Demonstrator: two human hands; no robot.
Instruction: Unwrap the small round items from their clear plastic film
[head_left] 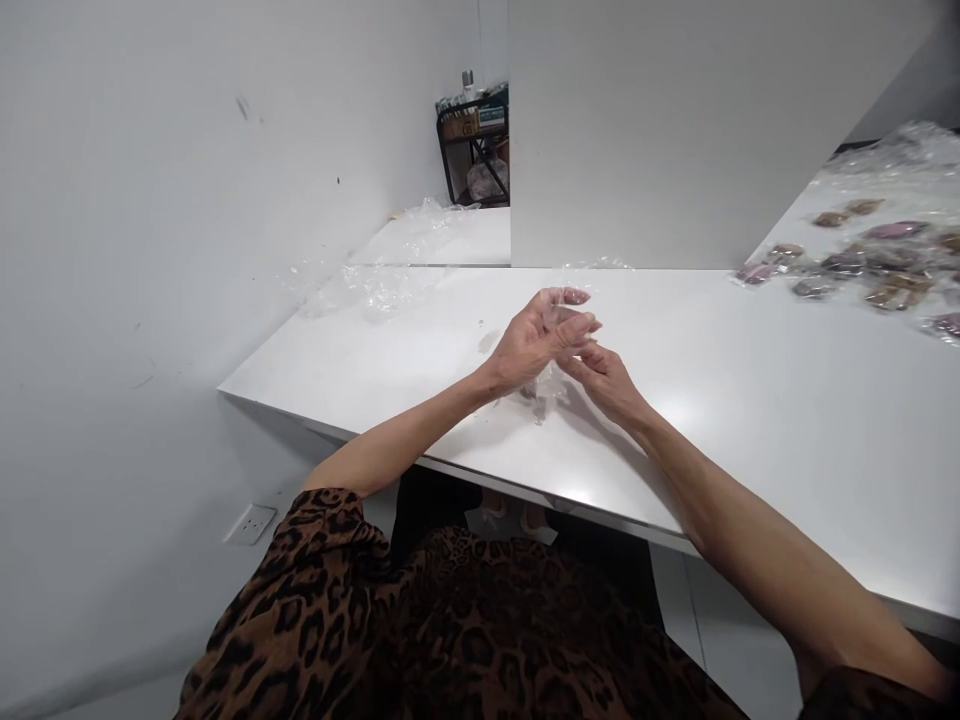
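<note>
Over the white table [420, 370], both my hands are close together at a crinkled clear plastic bag [553, 382]. My left hand [529, 340] curls round part of it, thumb and fingers bent toward each other. Just beside it, to the right and lower, my right hand [604, 380] pinches at the plastic with its fingertips. Thin film shows below the hands and also behind the left fingers. A small brownish patch [528, 392] is visible under the hands; whether it lies inside the bag or on the table I cannot tell.
Crumpled clear plastic [382, 285] lies at the table's left rear. Several wrapped brown, pink and grey items [892, 265] are spread at the right rear. A grey upright panel [645, 130] rises along the back edge. A black shelf rack [472, 140] stands beyond, and a wall borders the left.
</note>
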